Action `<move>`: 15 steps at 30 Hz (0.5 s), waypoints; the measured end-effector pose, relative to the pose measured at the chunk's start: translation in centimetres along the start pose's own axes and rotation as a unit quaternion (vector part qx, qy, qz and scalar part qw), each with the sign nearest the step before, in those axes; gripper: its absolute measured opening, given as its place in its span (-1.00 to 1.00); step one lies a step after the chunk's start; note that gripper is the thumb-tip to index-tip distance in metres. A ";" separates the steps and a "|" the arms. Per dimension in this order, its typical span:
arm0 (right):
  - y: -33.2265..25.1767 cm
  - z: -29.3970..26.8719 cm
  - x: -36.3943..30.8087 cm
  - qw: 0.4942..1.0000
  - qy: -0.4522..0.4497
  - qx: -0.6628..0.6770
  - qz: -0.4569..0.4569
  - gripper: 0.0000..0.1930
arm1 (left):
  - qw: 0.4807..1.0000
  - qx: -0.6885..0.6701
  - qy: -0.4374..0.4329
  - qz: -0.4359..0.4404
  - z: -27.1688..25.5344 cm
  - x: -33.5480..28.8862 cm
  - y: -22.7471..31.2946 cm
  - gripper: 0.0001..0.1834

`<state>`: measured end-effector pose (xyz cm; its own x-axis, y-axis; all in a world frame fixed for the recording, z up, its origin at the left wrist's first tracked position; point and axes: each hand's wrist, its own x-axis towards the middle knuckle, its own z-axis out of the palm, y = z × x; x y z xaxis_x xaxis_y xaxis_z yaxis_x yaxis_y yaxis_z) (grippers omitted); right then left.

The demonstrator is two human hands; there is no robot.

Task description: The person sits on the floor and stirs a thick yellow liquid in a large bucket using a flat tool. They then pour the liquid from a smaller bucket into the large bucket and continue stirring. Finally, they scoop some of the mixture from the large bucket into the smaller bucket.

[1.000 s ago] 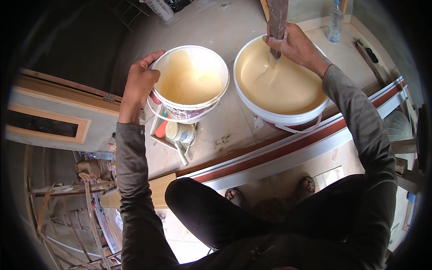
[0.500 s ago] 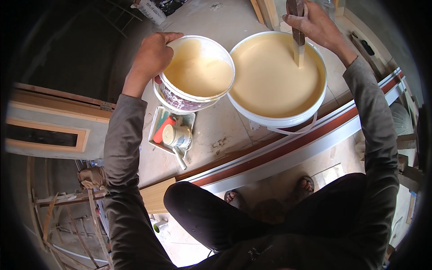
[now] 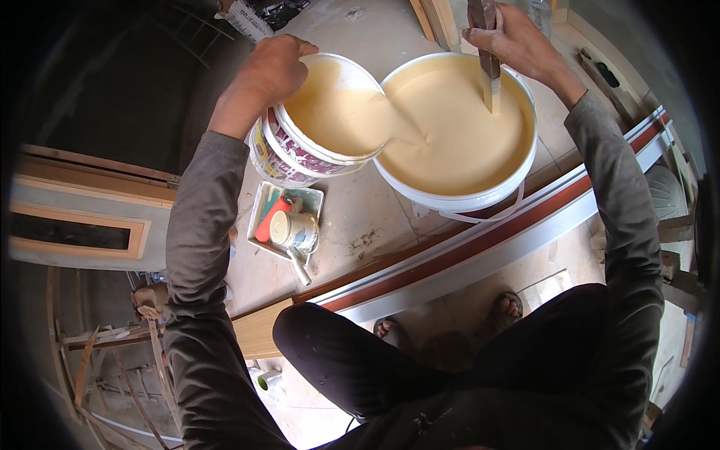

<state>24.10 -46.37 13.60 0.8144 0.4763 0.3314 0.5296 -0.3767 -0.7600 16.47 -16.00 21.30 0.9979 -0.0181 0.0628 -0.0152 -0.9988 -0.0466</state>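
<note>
My left hand [image 3: 274, 73] is closed on the upper rim of a smaller paint bucket [image 3: 289, 159], which is tilted to the right. Cream paint [image 3: 337, 120] runs over its lip into a wide white bucket [image 3: 459, 199], making a small dimple where it lands. That wide bucket is nearly full of the same cream paint [image 3: 457, 142]. In my right hand [image 3: 517, 41] is a wooden stick [image 3: 487, 45], held upright with its lower end dipped in the wide bucket. The bottom of the smaller bucket is turned toward my left arm.
Near the buckets, a paint tray [image 3: 264, 196] holds a red-orange item [image 3: 274, 217] and a small tin [image 3: 294, 229]. A door-frame sill [image 3: 480, 262] crosses the floor before my feet. Wooden pieces [image 3: 112, 360] stand at lower left, and a white bag [image 3: 246, 21] lies far left.
My left hand has tipped the smaller bucket further to the right, and paint now flows into the wide bucket. The stick in my right hand has shifted slightly left.
</note>
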 end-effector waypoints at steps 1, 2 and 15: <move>0.4 -0.1 0.1 1.000 0.002 -0.007 0.000 -0.76 | 1.000 0.004 -0.001 0.003 -0.1 0.1 0.2 -0.38; 0.7 -0.1 0.1 1.000 0.004 -0.014 0.001 -0.76 | 1.000 0.011 -0.002 0.013 -0.2 0.1 0.2 -0.38; 1.5 0.3 0.6 0.997 0.022 -0.067 -0.026 -0.73 | 0.994 0.096 0.024 0.044 0.4 1.7 1.6 -0.46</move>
<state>25.27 -46.37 12.48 0.7934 0.4630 0.3951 0.5956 -0.4566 -0.6609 18.19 -17.63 20.94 0.9891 -0.1112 0.0964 -0.0848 -0.9661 -0.2438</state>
